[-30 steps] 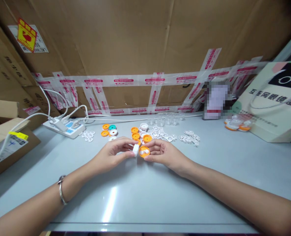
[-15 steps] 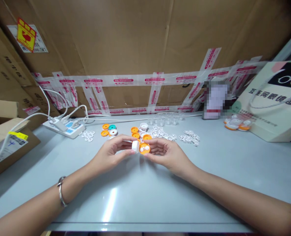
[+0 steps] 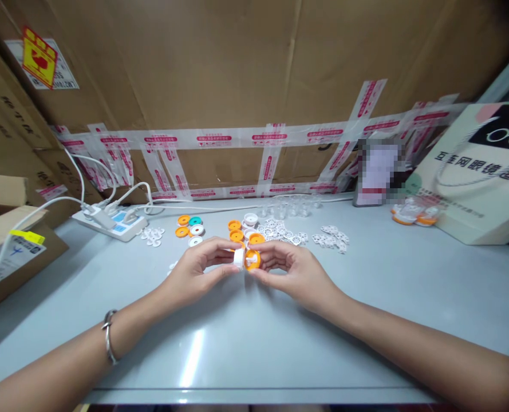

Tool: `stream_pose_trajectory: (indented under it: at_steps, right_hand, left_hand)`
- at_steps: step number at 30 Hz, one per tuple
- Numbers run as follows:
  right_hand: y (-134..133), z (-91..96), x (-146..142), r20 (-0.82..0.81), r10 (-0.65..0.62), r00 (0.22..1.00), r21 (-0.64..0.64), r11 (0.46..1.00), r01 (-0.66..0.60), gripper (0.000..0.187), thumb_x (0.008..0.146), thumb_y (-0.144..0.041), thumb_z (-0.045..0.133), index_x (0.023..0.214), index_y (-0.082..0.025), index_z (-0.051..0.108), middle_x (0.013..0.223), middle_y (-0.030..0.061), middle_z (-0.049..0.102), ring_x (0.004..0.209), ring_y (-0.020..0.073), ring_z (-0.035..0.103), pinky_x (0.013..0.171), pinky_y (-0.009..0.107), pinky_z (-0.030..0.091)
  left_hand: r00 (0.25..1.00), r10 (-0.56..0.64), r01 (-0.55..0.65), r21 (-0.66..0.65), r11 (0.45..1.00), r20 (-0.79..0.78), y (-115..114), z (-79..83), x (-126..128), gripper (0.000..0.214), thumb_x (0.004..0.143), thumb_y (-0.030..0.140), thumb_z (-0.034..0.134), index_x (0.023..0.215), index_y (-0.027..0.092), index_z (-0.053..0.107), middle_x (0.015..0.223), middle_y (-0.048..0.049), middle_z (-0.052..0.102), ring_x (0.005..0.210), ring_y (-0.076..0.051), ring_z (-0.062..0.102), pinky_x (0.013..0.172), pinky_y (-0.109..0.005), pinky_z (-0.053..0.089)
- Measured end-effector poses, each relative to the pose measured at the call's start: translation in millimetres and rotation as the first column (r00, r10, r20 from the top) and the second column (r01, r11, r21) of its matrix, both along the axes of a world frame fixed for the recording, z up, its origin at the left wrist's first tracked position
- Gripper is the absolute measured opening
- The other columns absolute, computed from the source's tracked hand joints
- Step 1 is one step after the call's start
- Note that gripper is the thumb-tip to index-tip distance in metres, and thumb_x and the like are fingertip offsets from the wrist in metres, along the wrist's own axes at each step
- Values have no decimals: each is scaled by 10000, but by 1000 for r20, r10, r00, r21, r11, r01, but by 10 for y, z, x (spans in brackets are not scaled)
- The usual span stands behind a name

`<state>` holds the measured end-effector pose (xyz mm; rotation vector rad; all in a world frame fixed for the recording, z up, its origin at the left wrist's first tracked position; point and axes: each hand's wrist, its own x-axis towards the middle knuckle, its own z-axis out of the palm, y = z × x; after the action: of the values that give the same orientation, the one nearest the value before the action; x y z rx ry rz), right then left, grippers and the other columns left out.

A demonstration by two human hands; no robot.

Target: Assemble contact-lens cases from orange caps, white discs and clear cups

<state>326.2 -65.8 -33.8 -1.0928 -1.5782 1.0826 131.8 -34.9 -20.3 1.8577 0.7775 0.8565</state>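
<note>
Both hands meet above the middle of the grey table [image 3: 254, 343]. My left hand [image 3: 196, 272] pinches a small white round cap [image 3: 238, 258] between thumb and fingers. My right hand [image 3: 291, 272] holds an orange round disc with a white insert [image 3: 253, 260], tilted up on edge. The white cap and the orange disc touch face to face. Just behind the hands lie more orange discs [image 3: 237, 234] and white round parts [image 3: 251, 218].
Small white flower-shaped pieces [image 3: 280, 232] and another white heap [image 3: 331, 237] lie behind the hands. Orange, teal and white discs [image 3: 189, 225] sit to the left. A white power strip [image 3: 112, 223] with cables, cardboard boxes [image 3: 9, 252], a taped cardboard wall and a white box [image 3: 477, 177] surround the table.
The right hand has tilted the orange disc from flat to on edge and raised it. The white cap in the left hand has closed against it.
</note>
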Motion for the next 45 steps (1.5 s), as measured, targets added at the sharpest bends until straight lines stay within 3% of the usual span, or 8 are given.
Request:
stream_pose_trajectory:
  at_steps: [12,35,45]
  right_hand:
    - [-5,-35,-8,25,9,1000,60,998,-11,278,676,-191,649,952,-160,632,799,37,686,707,133,633,715,307,542]
    - [-16,-52,-10,47,35,998,98,994,-39,251,694,-177,643,945,-178,655,765,19,682,690,127,628,706,291,539]
    - [-15,-65,-14,26,40,999,90,995,-42,261,687,-179,656,948,-186,651,774,15,687,690,126,633,701,291,546]
  left_hand:
    - [999,22,-17,106,994,-50,-20,-55,0,270,791,207,603,1056,155,581,1050,-89,610,943,-183,623,866,-336,517]
    - [999,23,-22,17,1000,-36,-35,-18,54,257,756,180,613,1009,136,606,1011,-96,640,872,-192,647,814,-343,530]
    - [992,60,-50,85,995,-114,-53,5,49,261,764,200,615,1021,156,608,997,-83,657,848,-184,649,814,-341,533]
